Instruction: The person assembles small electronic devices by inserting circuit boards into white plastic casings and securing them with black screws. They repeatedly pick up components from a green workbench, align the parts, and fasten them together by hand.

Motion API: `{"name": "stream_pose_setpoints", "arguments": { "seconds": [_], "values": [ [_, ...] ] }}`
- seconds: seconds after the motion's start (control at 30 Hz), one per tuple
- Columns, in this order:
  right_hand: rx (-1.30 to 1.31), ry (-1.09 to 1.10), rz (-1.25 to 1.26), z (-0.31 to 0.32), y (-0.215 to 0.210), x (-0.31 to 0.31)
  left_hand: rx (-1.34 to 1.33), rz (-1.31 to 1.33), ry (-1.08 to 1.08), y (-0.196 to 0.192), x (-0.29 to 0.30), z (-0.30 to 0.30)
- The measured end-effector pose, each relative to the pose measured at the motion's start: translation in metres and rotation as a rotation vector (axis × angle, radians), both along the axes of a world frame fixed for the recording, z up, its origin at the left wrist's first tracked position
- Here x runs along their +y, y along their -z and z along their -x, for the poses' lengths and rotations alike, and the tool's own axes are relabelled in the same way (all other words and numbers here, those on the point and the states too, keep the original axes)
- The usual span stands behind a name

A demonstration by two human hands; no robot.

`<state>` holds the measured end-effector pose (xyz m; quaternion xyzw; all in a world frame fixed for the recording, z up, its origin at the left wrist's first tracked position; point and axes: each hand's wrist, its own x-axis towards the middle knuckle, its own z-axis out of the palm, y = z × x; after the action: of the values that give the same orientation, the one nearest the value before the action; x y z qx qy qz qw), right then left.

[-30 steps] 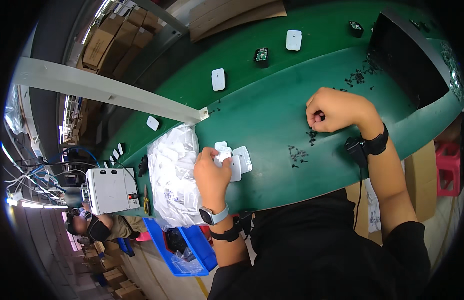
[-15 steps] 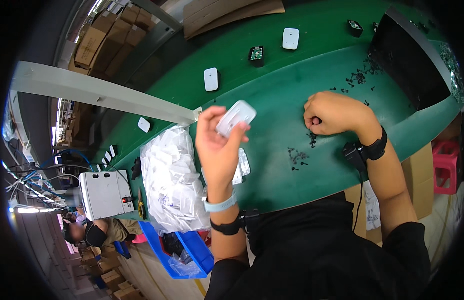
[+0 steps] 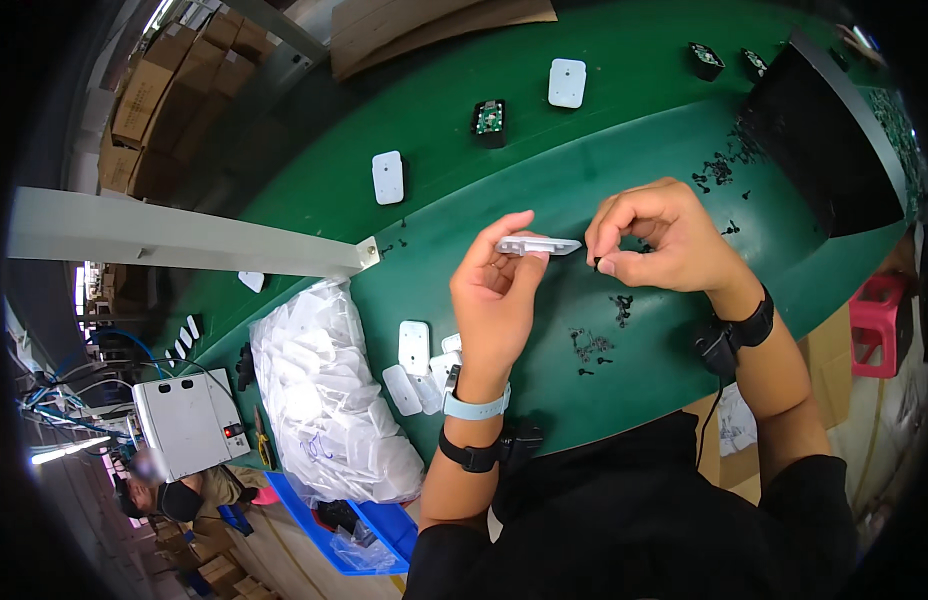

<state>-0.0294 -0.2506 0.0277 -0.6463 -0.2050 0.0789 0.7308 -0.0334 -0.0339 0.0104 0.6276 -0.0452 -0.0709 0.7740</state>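
Note:
My left hand (image 3: 492, 310) grips a white plastic cover (image 3: 546, 244) between thumb and fingers, tilted nearly edge-on. Close to the cover's right end, my right hand (image 3: 669, 240) pinches a small black part (image 3: 597, 263); its exact kind is too small to tell. A slight gap seems to separate the two. Below the right hand, small black pieces (image 3: 622, 310) and a patch of grey bits (image 3: 589, 345) lie on the green table. Several loose white covers (image 3: 414, 350) rest beside my left wrist.
A clear bag of white covers (image 3: 319, 390) lies at the left, next to a pale metal post (image 3: 184, 235). Beyond are cover-topped units (image 3: 388, 178) and open black housings (image 3: 490, 122). A black tray (image 3: 819, 140) stands right; a blue bin (image 3: 384, 545) sits below the table edge.
My left hand has moved right and turned the cover edge-on. My right hand has come off the table with a small black part, and the hands are now close together.

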Motion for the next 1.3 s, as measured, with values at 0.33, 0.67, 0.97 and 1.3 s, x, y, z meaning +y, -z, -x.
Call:
{"name": "stream_pose_setpoints", "arguments": {
  "seconds": [0.33,0.67,0.97,1.3],
  "values": [
    [-0.113,0.194,0.229,0.0,0.001,0.012,-0.036,0.022,0.001,0.006,-0.003,0.003],
    [-0.42,0.197,0.375,-0.001,0.001,0.017,0.011,0.092,0.115,-0.002,-0.013,0.012],
    [-0.454,0.253,0.426,-0.001,-0.001,0.017,-0.103,0.049,0.081,-0.006,-0.013,0.014],
    [-0.52,0.242,0.475,-0.001,0.0,0.018,-0.146,-0.061,0.038,0.002,-0.017,0.018]
  ]
}}
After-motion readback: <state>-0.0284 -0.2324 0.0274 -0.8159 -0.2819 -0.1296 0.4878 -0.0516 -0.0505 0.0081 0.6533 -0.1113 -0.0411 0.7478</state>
